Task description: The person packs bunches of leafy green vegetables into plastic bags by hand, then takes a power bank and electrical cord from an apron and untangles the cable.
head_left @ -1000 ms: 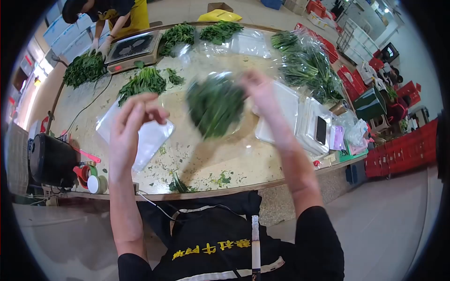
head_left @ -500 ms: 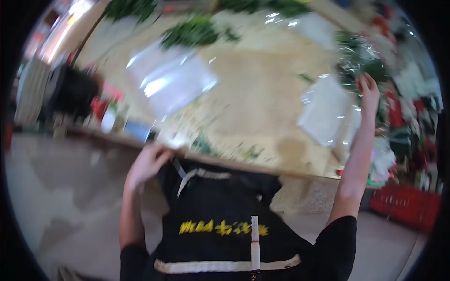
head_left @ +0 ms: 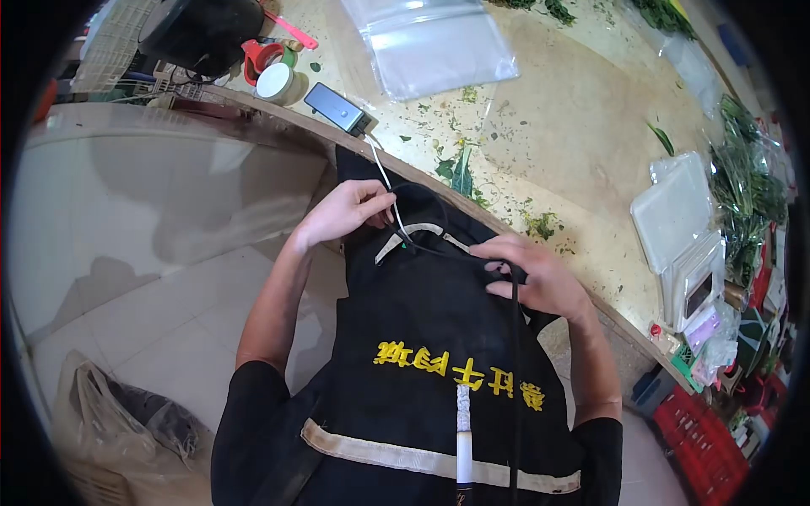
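A black apron [head_left: 430, 312] with yellow lettering and pale trim hangs in front of me, its upper edge against the table. My left hand [head_left: 342, 212] is closed at the upper left of the apron, fingertips pinching a black cord [head_left: 456, 251]. The cord loops near the table edge and runs across to my right hand [head_left: 544, 277], whose curled fingers hold it; from there it drops down the apron. A white cable [head_left: 380, 164] leads from a phone-like device [head_left: 335, 107] on the table down to the apron, passing by my left fingertips.
Clear plastic bags [head_left: 439, 46] and leaf scraps [head_left: 544, 224] lie on the table [head_left: 582, 126]. Bagged greens [head_left: 742, 169] and white packets [head_left: 675, 202] line the right side. Tape rolls [head_left: 275, 82] sit at upper left. A cigarette [head_left: 464, 451] with long ash juts into view below.
My right hand has left the bagged greens at the right and come in to the apron, where it holds the cord. My left hand stays near the apron top. The view has turned.
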`<action>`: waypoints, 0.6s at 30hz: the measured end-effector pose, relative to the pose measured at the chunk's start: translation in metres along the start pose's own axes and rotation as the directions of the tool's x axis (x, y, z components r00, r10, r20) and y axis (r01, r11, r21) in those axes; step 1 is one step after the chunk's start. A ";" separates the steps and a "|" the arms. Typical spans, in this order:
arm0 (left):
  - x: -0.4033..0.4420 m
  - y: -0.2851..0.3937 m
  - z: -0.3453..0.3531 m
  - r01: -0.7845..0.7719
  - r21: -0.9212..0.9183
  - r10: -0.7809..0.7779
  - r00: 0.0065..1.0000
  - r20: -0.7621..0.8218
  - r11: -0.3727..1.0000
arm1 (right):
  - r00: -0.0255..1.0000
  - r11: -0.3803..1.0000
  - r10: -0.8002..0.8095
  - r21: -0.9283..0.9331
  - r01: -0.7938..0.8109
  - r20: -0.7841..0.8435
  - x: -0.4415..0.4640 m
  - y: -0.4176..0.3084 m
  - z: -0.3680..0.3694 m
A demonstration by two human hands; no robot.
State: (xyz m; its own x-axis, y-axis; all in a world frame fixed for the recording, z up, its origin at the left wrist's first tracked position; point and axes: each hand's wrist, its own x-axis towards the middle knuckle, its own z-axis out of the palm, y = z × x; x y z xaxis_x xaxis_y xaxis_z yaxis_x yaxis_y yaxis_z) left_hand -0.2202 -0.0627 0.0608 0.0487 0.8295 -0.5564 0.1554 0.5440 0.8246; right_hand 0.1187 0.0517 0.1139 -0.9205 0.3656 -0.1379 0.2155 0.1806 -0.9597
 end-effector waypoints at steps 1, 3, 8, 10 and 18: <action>-0.002 0.004 0.000 0.015 -0.084 -0.015 1.000 0.005 0.996 | 1.000 1.000 0.002 -0.002 -0.002 0.005 0.002 0.000 0.003; -0.003 0.009 -0.001 0.006 -0.226 -0.009 1.000 -0.013 0.974 | 0.973 0.966 -0.210 -0.132 0.221 0.091 0.009 0.001 0.006; -0.005 0.019 -0.009 -0.047 -0.372 -0.001 0.992 -0.128 0.927 | 0.953 0.966 -0.236 -0.059 0.251 0.188 0.019 -0.030 0.016; -0.001 0.029 -0.012 -0.031 -0.502 -0.057 0.986 -0.159 0.864 | 0.919 0.934 -0.277 -0.145 0.325 0.279 0.025 -0.041 0.019; 0.048 0.024 -0.005 0.010 -0.695 0.029 0.999 0.044 0.719 | 0.755 0.836 -0.423 -0.107 0.539 0.502 0.069 -0.068 0.035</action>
State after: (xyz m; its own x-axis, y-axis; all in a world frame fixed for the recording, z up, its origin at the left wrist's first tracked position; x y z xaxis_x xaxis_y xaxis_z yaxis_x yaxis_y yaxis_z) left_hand -0.2189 -0.0094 0.0550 0.0969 0.8382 -0.5366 -0.5740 0.4875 0.6579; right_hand 0.0289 0.0328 0.1607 -0.9494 -0.2585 0.1785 -0.2811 0.4455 -0.8500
